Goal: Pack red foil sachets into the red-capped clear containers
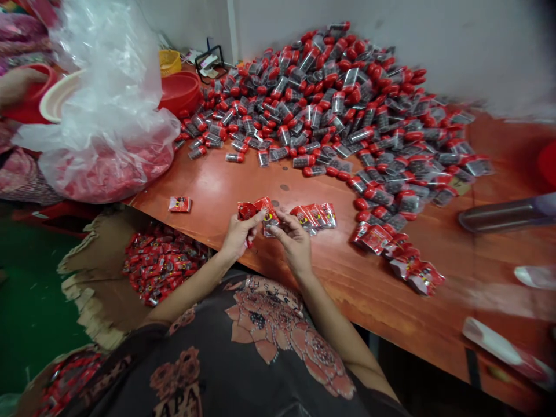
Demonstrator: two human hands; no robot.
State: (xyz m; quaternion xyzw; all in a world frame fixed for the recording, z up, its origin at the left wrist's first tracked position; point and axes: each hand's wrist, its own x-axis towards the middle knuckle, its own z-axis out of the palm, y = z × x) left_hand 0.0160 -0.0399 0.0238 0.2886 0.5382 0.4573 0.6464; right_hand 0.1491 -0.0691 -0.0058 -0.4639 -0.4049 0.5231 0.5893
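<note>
Near the table's front edge, my left hand (240,233) is closed on red printed packets (247,209). My right hand (296,238) pinches the right side of a red packet (268,215) between thumb and fingers, close beside the left hand. How many packets the two hands hold is partly hidden by the fingers. Just right of my right hand lies a short row of overlapping red packets (319,215). A single red packet (179,204) rests on the table to the left.
A large heap of clear, red-capped containers (304,104) covers the table's back. More packets (408,258) lie at the right. Below left stands a cardboard box (98,272) holding many packets. A plastic bag (108,145), a red bowl (180,91) and another person's hand (21,84) are at the left.
</note>
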